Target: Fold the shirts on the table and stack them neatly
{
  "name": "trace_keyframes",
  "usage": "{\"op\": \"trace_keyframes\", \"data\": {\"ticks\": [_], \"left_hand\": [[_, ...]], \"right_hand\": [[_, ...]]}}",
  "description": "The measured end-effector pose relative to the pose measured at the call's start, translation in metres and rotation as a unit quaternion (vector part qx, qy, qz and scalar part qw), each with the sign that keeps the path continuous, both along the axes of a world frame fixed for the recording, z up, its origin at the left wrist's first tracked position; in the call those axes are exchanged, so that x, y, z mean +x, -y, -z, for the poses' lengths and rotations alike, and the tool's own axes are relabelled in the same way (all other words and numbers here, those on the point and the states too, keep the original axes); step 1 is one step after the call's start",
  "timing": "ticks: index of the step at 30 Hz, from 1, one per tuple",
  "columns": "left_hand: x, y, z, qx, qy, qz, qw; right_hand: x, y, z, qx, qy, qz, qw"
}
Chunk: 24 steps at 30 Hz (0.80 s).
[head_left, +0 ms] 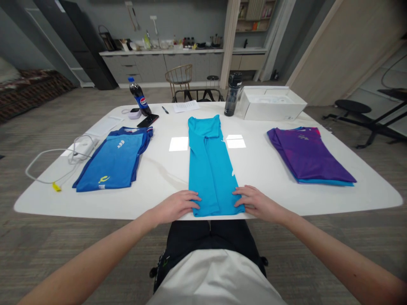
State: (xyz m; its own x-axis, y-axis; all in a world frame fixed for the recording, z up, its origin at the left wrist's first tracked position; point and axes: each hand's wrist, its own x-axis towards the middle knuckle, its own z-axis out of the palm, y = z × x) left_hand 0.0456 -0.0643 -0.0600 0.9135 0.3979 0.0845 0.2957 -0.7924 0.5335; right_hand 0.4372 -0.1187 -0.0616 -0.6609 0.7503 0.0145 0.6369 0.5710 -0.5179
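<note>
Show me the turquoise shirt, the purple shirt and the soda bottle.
Turquoise shirt [212, 167]: head view, middle of the folded cloth.
Purple shirt [308, 154]: head view, folded top face.
Soda bottle [142, 101]: head view, label.

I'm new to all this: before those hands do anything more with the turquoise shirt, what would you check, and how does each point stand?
1. Left hand touching the turquoise shirt at its near end: ok.
2. Right hand touching it on the opposite side: ok.
3. Gap from the blue shirt and purple shirt: ok, both apart from it.
4. Layers beneath lying smooth: cannot tell, hidden.
5. Cable wholly on the table: not ok, it loops past the left edge.
</note>
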Motion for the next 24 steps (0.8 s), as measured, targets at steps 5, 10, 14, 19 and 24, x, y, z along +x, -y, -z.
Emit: {"op": "trace_keyframes", "data": {"ticks": [5, 10, 14, 19, 24], "left_hand": [[0.012, -0.008, -0.007, -0.104, 0.045, -0.077, 0.991], [0.031, -0.044, -0.025, -0.232, 0.162, -0.262, 0.923], [0.055, -0.103, -0.038, -0.352, 0.295, -0.298, 0.837], [0.093, -0.2, -0.058, -0.455, 0.413, -0.289, 0.734], [0.114, -0.322, -0.061, -0.467, 0.44, -0.301, 0.706]], "right_hand": [[-0.01, -0.009, -0.003, 0.009, -0.077, 0.059, 0.995], [-0.022, -0.042, -0.029, 0.0, -0.155, 0.18, 0.971], [-0.027, -0.102, -0.052, 0.004, -0.212, 0.24, 0.947], [-0.031, -0.209, -0.073, 0.035, -0.292, 0.27, 0.917], [-0.032, -0.343, -0.071, 0.01, -0.413, 0.268, 0.87]]}}
